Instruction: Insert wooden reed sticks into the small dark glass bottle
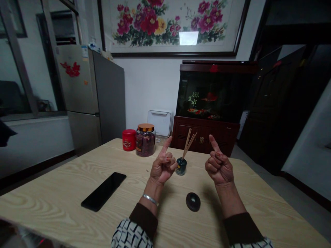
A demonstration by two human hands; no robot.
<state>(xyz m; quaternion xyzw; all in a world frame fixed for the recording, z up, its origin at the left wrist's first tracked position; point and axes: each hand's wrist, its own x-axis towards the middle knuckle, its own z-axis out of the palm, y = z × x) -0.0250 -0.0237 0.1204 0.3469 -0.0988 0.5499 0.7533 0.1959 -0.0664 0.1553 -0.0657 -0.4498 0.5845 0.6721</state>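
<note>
My left hand [162, 165] is raised above the wooden table [64, 196] with the index finger pointing up and the other fingers curled in; nothing is in it. A silver bangle sits on that wrist. My right hand [218, 165] is held the same way, index finger up, the rest folded, holding nothing. Between the two hands stands a small dark bottle with reed sticks [181, 165] rising from it. A round black lid [193, 201] lies on the table just in front of the hands.
A black phone [103, 191] lies face up at the left. A red tin [129, 140] and a jar with a copper lid [145, 140] stand at the far edge. Behind are a fridge [88, 93], a fish tank on a cabinet [212, 93] and a white box.
</note>
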